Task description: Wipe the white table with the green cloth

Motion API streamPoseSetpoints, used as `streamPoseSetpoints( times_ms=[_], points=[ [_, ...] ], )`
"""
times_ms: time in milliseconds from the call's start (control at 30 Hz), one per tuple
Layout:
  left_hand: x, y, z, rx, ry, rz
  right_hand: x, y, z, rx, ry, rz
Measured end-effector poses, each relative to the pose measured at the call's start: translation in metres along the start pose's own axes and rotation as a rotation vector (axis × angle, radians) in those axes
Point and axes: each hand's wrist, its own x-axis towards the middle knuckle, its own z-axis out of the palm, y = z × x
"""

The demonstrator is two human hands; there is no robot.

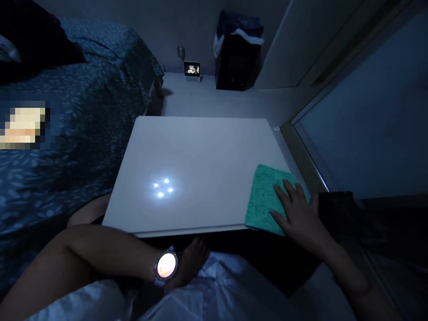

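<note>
My right hand [296,211] lies flat with fingers spread on a green cleaning cloth [262,196], pressing it on the white tabletop [200,151]. The cloth is folded flat, has a dark printed pattern, and covers the table's near right corner, with its lower edge at the table's front. My left hand [190,263] rests low in front of my body, just below the table's front edge and apart from the cloth. Its fingers are dim and partly hidden. A watch [166,265] with a lit face is on that wrist.
A bed [110,67] with a leaf-patterned cover stands at the left. Against the back wall are a small lit screen [192,70] and a black cabinet [236,62] with folded clothes on top. A sliding panel [368,120] runs along the right.
</note>
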Motion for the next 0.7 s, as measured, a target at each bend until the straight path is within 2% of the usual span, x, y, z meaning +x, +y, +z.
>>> streamPoseSetpoints(
  times_ms=[100, 233, 333, 433, 567, 700],
  points=[
    [0.003, 0.0, -0.005, -0.027, -0.067, -0.003, 0.036, -0.007, -0.008, -0.004, -0.098, 0.085],
    [0.004, -0.001, -0.004, -0.081, -0.073, -0.037, 0.127, -0.01, -0.02, 0.036, -0.214, 0.198],
    [0.005, -0.001, -0.002, -0.135, -0.085, -0.052, 0.196, -0.004, -0.024, 0.096, -0.209, 0.266],
    [0.006, -0.001, -0.002, -0.2, -0.076, -0.081, 0.25, 0.006, -0.022, 0.175, -0.173, 0.324],
    [0.008, 0.0, -0.002, -0.233, -0.092, -0.112, 0.291, 0.021, -0.014, 0.211, -0.161, 0.349],
    [0.01, 0.0, 0.003, -0.239, -0.11, -0.115, 0.301, 0.035, -0.008, 0.288, -0.078, 0.324]
  ],
)
